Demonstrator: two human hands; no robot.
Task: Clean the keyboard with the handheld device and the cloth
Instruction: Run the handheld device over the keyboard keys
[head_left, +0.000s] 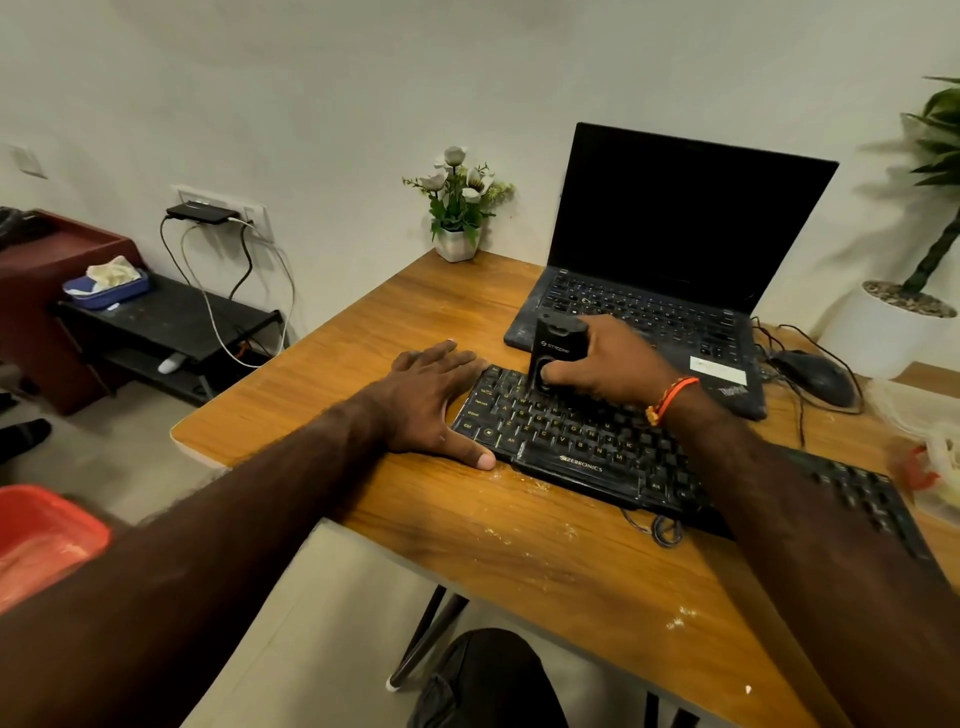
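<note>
Over the keyboard (582, 441) my right hand (602, 364) is gripping the vacuum (557, 345), my left hand (431, 400) bracing flat; pressing hard risks popping keys or scattering crumbs (524, 486).

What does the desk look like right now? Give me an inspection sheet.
Surface: wooden table, pale crumbs scattered near the front edge.
Job's things: black keyboard flat on the table; handheld device upright on its top-left keys; cloth not identifiable.
Clutter: open laptop, mouse, small flower pot.
Hands: left hand flat, steadying the keyboard's left end; right hand grips the device.
Cables: mouse cable; chargers at wall socket.
Surroundings: low shelf, large potted plant.
</note>
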